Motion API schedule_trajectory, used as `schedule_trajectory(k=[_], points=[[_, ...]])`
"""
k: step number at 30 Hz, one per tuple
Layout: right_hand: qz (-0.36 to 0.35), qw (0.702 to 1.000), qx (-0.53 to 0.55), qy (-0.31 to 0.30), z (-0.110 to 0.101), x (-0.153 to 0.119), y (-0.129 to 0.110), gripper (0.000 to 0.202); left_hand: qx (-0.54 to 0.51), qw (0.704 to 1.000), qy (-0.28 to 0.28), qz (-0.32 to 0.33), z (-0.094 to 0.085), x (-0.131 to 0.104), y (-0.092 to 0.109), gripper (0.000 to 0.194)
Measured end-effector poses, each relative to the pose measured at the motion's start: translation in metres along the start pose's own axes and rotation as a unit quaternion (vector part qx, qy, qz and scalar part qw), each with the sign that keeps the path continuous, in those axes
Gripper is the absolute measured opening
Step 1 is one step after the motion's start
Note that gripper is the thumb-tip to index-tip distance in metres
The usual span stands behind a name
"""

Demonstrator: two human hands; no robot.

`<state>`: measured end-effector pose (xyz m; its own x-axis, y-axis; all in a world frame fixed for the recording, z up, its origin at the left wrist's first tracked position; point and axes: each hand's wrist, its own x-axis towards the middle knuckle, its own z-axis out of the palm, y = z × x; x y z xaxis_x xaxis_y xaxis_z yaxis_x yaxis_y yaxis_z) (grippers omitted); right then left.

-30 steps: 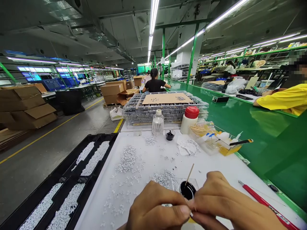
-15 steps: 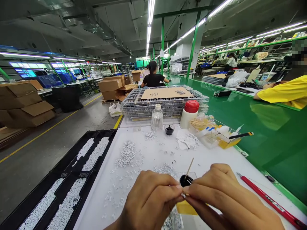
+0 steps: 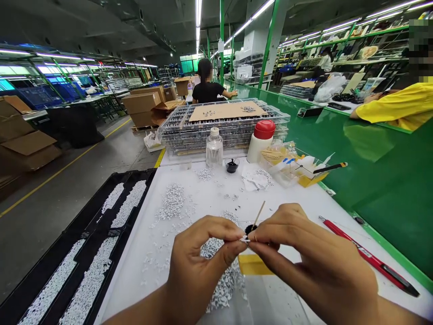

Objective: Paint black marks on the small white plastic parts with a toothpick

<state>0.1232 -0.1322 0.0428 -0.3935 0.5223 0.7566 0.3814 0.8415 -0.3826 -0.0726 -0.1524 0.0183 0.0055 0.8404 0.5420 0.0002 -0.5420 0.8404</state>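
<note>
Left hand (image 3: 203, 253) pinching a small white piece (image 3: 244, 239), right hand (image 3: 314, 262) with fingertips drawn up against it, its exact grip I can't tell; dark cup (image 3: 251, 229) just beyond them, stick (image 3: 260, 212) leaning right; white heap (image 3: 223, 286) below the left fingertips; open table (image 3: 307, 201) past the right knuckles, red tool (image 3: 368, 256) near the right edge, black tray (image 3: 89, 210) well left
</note>
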Motion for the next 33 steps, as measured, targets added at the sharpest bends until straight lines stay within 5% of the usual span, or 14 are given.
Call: schedule_trajectory(k=[16, 33], points=[[-0.013, 1.000, 0.000, -0.018, -0.006, 0.002, -0.001, 0.005, -0.065, 0.998, -0.008, 0.024, 0.001, 0.000, 0.001, 0.031], [-0.014, 0.999, -0.012, -0.036, -0.012, 0.004, -0.003, 0.008, -0.026, 0.997, -0.030, 0.069, 0.000, 0.001, -0.001, 0.019]])
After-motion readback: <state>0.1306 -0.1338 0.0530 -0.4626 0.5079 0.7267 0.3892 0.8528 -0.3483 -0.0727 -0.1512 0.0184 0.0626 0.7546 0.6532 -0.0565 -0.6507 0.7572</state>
